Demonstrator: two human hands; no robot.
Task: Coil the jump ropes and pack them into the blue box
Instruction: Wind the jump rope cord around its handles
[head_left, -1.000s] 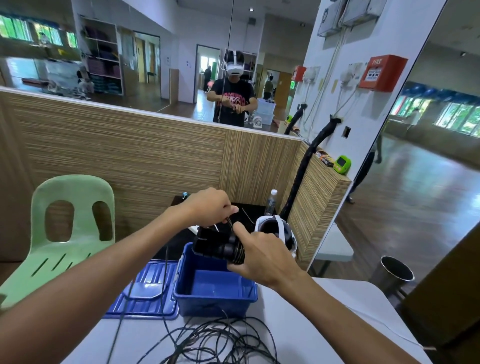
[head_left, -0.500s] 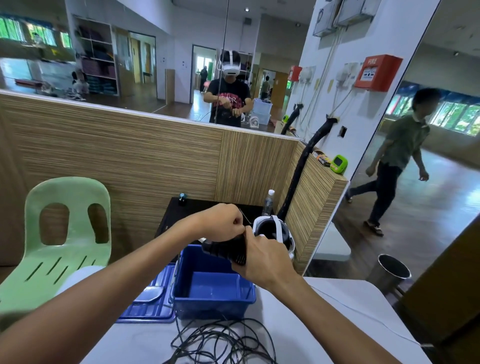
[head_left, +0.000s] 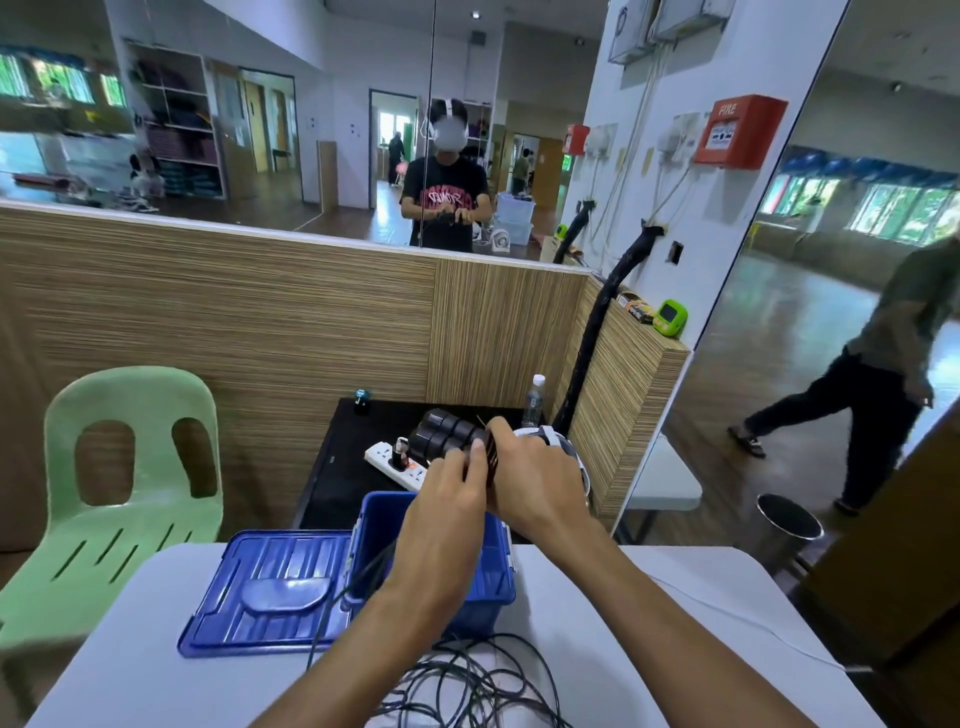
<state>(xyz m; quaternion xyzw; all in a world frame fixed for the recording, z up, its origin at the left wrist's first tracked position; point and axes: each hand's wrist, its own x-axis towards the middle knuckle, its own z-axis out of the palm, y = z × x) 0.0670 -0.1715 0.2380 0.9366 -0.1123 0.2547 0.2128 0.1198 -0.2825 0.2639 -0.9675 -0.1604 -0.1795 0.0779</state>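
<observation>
Both hands at frame centre over blue box (head_left: 488, 582): left hand (head_left: 447, 512) and right hand (head_left: 540, 483) fingers curled tight around bundled jump rope handles (head_left: 447, 436), loose rope (head_left: 467, 686) bottom centre.

The red alarm box (head_left: 740, 137) on the wall reads "FIRE"; no other lettering is legible.

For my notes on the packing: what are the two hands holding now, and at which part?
Both the left hand and right hand grip the black jump rope handles, bundled between them above the blue box; its cord hangs below.
</observation>
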